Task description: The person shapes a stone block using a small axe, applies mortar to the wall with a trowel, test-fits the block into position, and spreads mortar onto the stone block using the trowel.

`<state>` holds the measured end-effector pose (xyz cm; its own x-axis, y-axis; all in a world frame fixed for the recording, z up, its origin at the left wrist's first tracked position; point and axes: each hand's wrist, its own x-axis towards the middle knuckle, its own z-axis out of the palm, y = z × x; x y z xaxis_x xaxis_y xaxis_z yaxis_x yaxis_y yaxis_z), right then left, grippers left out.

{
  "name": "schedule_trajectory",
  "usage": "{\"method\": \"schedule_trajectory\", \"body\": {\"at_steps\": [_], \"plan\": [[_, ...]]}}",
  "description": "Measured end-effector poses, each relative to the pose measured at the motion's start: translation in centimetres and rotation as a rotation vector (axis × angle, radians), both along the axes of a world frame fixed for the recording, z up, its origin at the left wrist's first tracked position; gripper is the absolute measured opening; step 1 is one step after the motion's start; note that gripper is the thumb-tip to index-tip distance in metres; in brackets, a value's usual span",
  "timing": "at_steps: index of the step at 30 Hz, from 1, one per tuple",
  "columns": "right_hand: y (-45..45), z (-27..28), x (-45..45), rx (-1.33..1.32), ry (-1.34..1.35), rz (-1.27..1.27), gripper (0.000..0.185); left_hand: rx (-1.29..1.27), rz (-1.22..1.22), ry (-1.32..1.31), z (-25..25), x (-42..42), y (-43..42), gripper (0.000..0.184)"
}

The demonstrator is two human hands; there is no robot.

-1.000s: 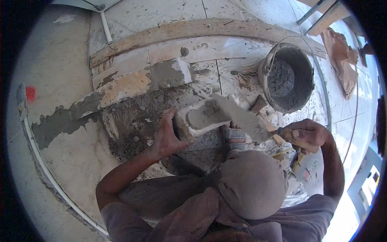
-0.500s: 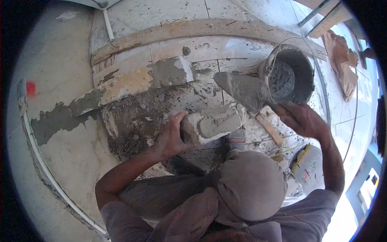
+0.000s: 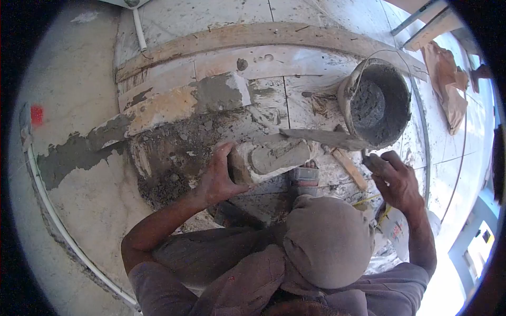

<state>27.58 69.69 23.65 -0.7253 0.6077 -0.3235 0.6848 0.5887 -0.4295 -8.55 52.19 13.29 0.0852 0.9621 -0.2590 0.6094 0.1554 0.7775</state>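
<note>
My left hand (image 3: 219,176) grips the near end of a pale block (image 3: 241,167), holding it up in front of my body. A thick layer of grey mortar (image 3: 282,158) lies on the block's upper face. My right hand (image 3: 396,181) is closed round the handle of a trowel (image 3: 324,138). The trowel's blade is turned nearly edge-on, and its tip is at the far edge of the block; whether it touches is unclear. Just beyond the blade stands a bucket (image 3: 345,97) with wet mortar (image 3: 368,105) inside.
A low mortar-smeared ledge (image 3: 163,109) runs across the left, with loose rubble (image 3: 168,181) beside it. A long wooden plank (image 3: 247,36) lies farther back. A short wood strip (image 3: 350,169) lies near the bucket. Brown paper (image 3: 445,84) and a white pipe (image 3: 71,226) flank the area.
The trowel has turned from showing its flat face to nearly edge-on, with its tip now lower, by the block. My right hand has moved down slightly. The block has shifted a little left.
</note>
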Motion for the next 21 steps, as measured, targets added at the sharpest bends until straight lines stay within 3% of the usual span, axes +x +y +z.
{"method": "schedule_trajectory", "body": {"at_steps": [9,11,12,14,15,17,20,21], "plan": [[-3.3,-4.1,-0.8,0.013,-0.323,-0.011,0.042,0.115,-0.154,0.146,-1.0,-0.2,-1.6,0.105],[-3.7,-4.1,0.0,-0.011,-0.109,-0.238,0.038,-0.021,-0.075,0.075,-0.6,-0.4,-1.9,0.1],[-3.5,-3.6,0.7,-0.006,-0.12,-0.248,0.038,-0.016,-0.085,0.064,-0.8,-0.6,-2.0,0.1],[-2.3,-1.9,2.2,0.039,0.226,-0.225,0.037,-0.093,0.026,0.023,-1.7,-1.0,-1.7,0.102],[-1.8,-1.0,2.9,0.087,0.234,-0.313,0.038,-0.085,0.014,0.006,-1.8,-0.8,-1.5,0.102],[0.4,1.3,4.6,0.321,0.154,-0.202,0.038,-0.054,0.097,-0.036,-1.4,-0.7,-1.0,0.104],[2.3,4.1,5.2,0.28,-0.218,-0.418,0.036,-0.021,0.068,-0.022,-1.3,-0.5,-0.6,0.105],[2.7,4.0,4.7,0.284,-0.225,-0.422,0.036,-0.017,0.063,-0.03,-1.3,-0.4,-0.7,0.105]]}}
